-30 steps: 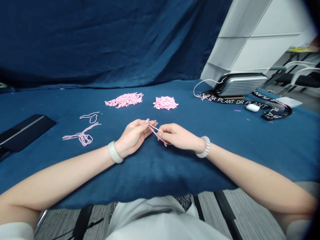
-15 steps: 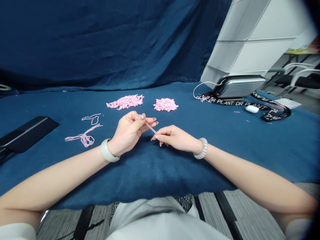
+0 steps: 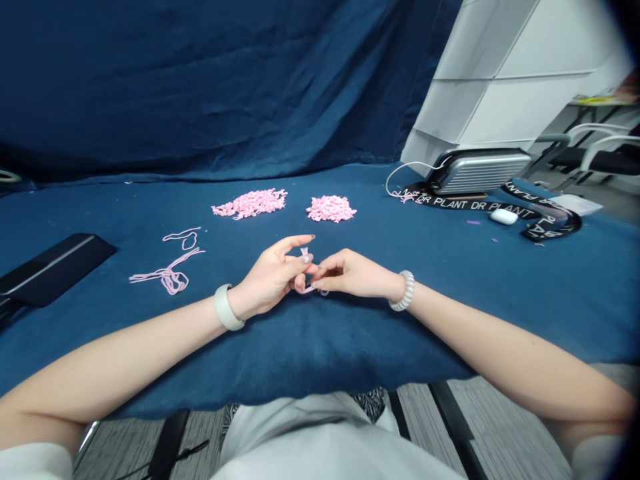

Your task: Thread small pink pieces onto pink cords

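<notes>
The grip of both hands closes on one short pink cord (image 3: 306,253) in the middle of the frame. The left hand (image 3: 273,277) pinches it between thumb and middle fingers, with the forefinger held out straight to the right. The right hand (image 3: 350,275) pinches it from the other side, so the fingertips of the two hands touch. The cord is thin, soft and round like yarn. A short stub stands up at the left thumb tip and a small loop hangs under the right fingers, just over the surface (image 3: 320,347), so what shows of it runs roughly top to bottom of the frame.

Half a second ago the cord was drawn straight, slanting from upper left to lower right, and the hands were a little apart. Now they have met and the cord is bunched.

A smooth white band (image 3: 225,307) circles the left wrist and a pale coiled bracelet (image 3: 404,291) the right. The surface is draped in soft, creased dark-blue cloth. Above the hands lie two crumbly pink heaps (image 3: 250,202) (image 3: 331,208), and at centre left are loose pink strands (image 3: 167,275). A flat black slab (image 3: 50,267) is at the left edge. At upper right are a ribbed silver case (image 3: 480,170) and a printed black ribbon (image 3: 480,205).
</notes>
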`<action>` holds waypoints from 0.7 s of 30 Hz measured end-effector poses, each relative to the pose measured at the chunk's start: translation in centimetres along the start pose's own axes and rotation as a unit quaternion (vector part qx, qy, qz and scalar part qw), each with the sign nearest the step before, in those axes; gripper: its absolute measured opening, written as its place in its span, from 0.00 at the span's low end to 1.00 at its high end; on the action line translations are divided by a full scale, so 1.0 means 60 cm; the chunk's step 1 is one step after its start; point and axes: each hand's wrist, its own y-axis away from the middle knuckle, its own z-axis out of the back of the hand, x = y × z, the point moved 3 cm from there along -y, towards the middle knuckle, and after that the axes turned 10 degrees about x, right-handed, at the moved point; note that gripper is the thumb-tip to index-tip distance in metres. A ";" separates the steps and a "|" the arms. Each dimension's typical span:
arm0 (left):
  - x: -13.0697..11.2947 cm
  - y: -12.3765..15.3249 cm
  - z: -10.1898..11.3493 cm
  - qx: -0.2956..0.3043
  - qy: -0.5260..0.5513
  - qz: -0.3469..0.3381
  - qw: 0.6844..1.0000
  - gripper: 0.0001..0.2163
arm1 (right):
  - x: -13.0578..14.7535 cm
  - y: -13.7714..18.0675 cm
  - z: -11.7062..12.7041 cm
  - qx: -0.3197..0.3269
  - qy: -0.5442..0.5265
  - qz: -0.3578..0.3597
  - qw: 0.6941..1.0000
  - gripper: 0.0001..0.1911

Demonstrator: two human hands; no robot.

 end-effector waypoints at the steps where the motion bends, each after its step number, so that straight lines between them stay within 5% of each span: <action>1: 0.003 0.002 -0.002 0.009 -0.014 0.005 1.000 0.29 | -0.003 -0.001 0.003 -0.011 -0.017 0.003 1.000 0.08; 6: 0.017 0.007 -0.010 0.053 -0.064 0.024 0.996 0.41 | -0.009 -0.001 0.018 -0.085 -0.161 0.018 0.983 0.11; 13: 0.026 0.005 -0.010 0.075 -0.042 0.030 0.996 0.47 | -0.001 -0.002 0.002 -0.005 -0.163 0.038 0.986 0.13; 17: 0.030 0.001 -0.009 0.068 -0.048 0.034 0.996 0.42 | -0.002 -0.005 -0.005 -0.039 -0.151 0.052 0.986 0.11; 21: 0.035 -0.004 -0.006 0.034 -0.007 0.065 0.997 0.25 | 0.000 -0.004 -0.001 -0.130 -0.067 0.071 0.987 0.09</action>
